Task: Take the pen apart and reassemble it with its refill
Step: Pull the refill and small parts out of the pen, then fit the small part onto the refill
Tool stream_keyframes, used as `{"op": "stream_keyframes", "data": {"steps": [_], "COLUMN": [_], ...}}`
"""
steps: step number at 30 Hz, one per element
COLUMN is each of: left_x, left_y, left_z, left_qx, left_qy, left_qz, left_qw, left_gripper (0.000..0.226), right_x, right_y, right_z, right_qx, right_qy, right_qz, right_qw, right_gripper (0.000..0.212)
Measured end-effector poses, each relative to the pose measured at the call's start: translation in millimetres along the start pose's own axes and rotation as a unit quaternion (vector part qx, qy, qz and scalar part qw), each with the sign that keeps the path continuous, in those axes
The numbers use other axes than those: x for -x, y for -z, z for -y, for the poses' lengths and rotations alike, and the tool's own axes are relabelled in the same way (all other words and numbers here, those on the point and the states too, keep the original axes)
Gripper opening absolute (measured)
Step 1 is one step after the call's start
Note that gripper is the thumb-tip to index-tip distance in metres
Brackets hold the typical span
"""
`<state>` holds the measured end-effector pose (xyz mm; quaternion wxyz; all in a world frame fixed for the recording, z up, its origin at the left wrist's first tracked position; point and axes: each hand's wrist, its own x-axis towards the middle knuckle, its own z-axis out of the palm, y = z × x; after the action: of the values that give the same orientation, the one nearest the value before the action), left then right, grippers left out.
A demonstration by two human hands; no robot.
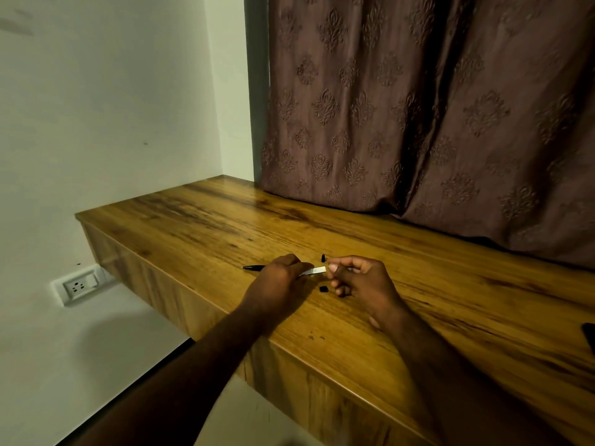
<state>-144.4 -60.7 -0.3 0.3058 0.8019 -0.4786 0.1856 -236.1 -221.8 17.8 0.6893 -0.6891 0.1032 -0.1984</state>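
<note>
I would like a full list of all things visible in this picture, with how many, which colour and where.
wooden table: one, brown, fills the middle and right.
pen barrel: one, silver-white, held in the left hand.
black pen piece: one, sticking out left of the left hand; whether it lies on the table I cannot tell.
small black parts: two, one beyond the hands, one between them, both on the table.
dark object: one, black, at the right edge, cut off.
curtain: one, brownish, patterned, behind the table.
wall socket: one, white, low on the left wall.
left hand: closed on the barrel.
right hand: fingers at the barrel's end.
</note>
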Motion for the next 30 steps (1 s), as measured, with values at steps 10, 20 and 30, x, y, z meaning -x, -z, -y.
{"op": "stream_keyframes", "data": {"steps": [10, 20, 30], "left_x": [-3, -23, -49], "left_y": [1, 5, 24], "left_z": [-7, -8, -28], "left_qx": [-0.07, -0.153, -0.256], "left_qy": [-0.055, -0.06, -0.148], "left_qz": [-0.009, 0.052, 0.11], "left_qw": [0.996, 0.985, 0.949], "left_gripper": [0.018, 0.031, 0.03], "right_x": [-8, -10, -11], "right_y": [0, 7, 13], "right_z": [-6, -2, 2], "right_qx": [0.0, -0.099, -0.22], "right_qy": [-0.017, -0.081, -0.125], "right_qz": [0.0, 0.0, -0.011], "right_qw": [1.0, 0.992, 0.967], "right_gripper": [0.009, 0.006, 0.006]}}
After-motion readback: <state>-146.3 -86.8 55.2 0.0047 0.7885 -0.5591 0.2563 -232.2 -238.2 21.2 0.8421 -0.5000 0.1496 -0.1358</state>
